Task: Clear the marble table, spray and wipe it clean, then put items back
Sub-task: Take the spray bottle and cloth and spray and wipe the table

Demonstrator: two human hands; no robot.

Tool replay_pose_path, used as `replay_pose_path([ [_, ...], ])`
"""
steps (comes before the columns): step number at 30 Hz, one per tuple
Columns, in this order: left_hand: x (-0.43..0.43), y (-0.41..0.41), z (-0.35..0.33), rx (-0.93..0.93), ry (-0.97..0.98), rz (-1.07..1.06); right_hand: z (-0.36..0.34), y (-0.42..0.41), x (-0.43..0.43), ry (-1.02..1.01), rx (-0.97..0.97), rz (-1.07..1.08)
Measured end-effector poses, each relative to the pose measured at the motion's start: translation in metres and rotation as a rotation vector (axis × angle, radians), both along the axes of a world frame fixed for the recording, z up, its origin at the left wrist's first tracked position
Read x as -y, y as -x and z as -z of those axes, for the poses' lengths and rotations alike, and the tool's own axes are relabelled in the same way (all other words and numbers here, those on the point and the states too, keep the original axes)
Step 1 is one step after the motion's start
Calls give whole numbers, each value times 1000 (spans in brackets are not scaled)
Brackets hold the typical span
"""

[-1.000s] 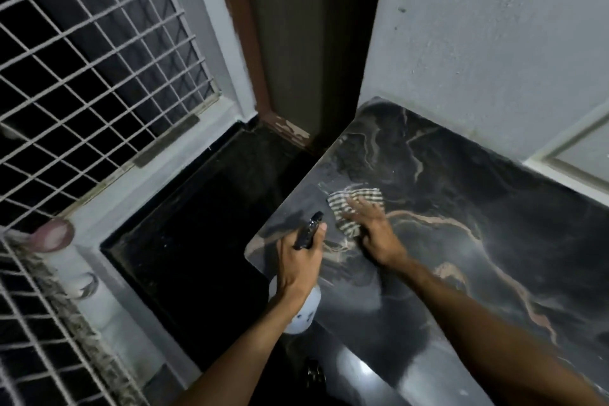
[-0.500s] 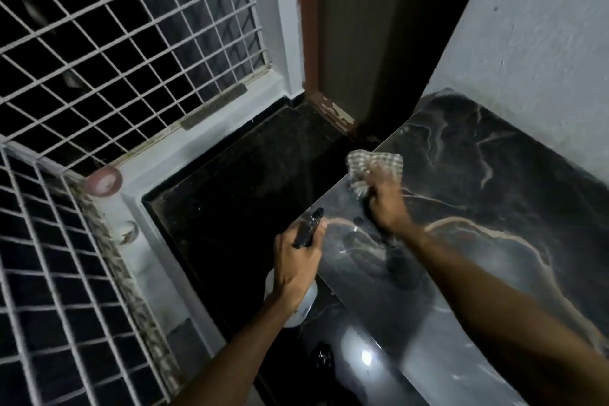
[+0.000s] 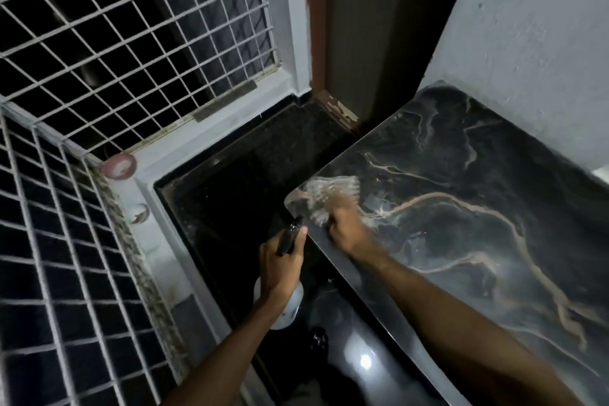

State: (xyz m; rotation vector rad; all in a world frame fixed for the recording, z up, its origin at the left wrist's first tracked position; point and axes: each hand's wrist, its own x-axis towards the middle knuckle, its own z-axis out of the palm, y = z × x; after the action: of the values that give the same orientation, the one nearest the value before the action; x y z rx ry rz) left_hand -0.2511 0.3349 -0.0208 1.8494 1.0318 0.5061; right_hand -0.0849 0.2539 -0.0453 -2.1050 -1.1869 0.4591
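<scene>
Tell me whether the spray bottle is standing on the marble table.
No, the left hand holds the spray bottle up beside the marble table.

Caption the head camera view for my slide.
Right hand wipes a corner of the marble table with a cloth; left hand holds a spray bottle.

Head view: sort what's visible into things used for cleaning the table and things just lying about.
In use: marble table, blurred cloth in the right hand, spray bottle in the left hand.
Lying about: reddish disc, window grille, brown door frame.
</scene>
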Motion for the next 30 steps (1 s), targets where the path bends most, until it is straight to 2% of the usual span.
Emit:
replay_pose_path([
  [2,18,6,-6,2,-24,41,15,34,36,-49,101,-206],
  [3,27,8,-8,1,-55,62,18,35,59,-42,103,-214],
  [4,36,9,-11,-2,-76,81,18,27,79,-46,81,-122],
  [6,55,11,-9,-20,-82,93,14,1,116,-4,10,238],
  [7,68,11,-10,-18,-75,101,12,0,136,36,-32,300],
  [8,83,11,-12,-8,-63,114,6,7,155,43,-12,262],
  [10,112,11,-16,8,-47,153,14,33,194,35,88,54],
  [11,125,12,-16,6,-48,172,18,40,218,40,70,-15],
  [12,136,12,-15,1,-47,179,14,34,236,29,52,61],
  [15,170,14,-9,-43,-43,205,16,8,296,59,-81,462],
  [16,181,14,-9,-54,-49,221,10,12,314,63,-56,477],
  [19,210,16,-6,-43,-33,253,27,36,358,55,53,242],
  [20,218,16,-6,-47,-28,246,21,36,369,55,23,296],
  [23,235,15,-7,-46,-18,254,15,18,385,61,-67,679],
  [25,242,13,-13,-44,-45,269,10,22,372,82,-57,621],
  [28,238,8,-16,-45,-21,227,18,22,356,73,23,309],
  [30,228,4,-15,-42,-9,186,17,-2,339,65,-49,470],
])
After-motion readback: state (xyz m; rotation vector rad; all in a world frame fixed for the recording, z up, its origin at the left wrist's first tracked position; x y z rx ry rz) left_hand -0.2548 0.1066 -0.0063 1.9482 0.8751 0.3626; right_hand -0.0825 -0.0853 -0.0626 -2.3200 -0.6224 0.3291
